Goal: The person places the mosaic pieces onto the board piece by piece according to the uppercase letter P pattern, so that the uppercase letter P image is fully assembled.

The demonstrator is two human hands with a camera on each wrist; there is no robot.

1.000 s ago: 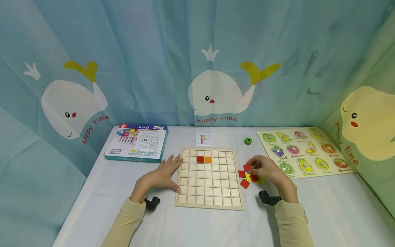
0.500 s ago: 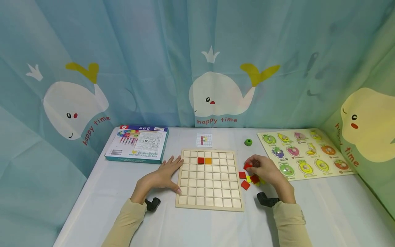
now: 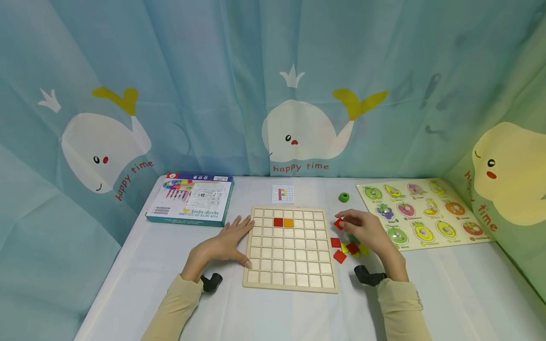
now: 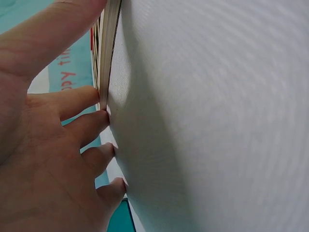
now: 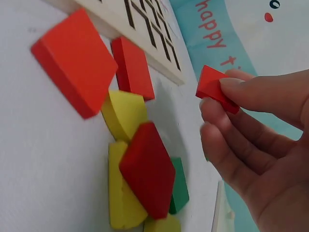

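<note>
A wooden grid board [image 3: 277, 266] lies mid-table, with one red tile [image 3: 278, 222] and one orange tile [image 3: 288, 222] side by side in its second row from the back. My left hand [image 3: 223, 241] is spread along the board's left edge, thumb and fingertips touching it. My right hand [image 3: 367, 229] pinches a red square tile [image 5: 212, 86] between thumb and fingers, above the table right of the board. Below that hand lies a loose pile of red, yellow and green tiles, with a dark red tile [image 5: 147, 169] on top of yellow ones and a green tile [image 5: 179, 186] partly hidden.
A small pattern card [image 3: 283, 194] lies behind the board. A green bead [image 3: 343, 197] sits to its right. The fruit puzzle board [image 3: 422, 215] occupies the right back, and a boxed bead set [image 3: 189, 199] the left back. Curtains surround the table.
My right hand has lifted the red tile off the pile and moved slightly up and away, uncovering a green tile. The left hand stays on the board's edge.
</note>
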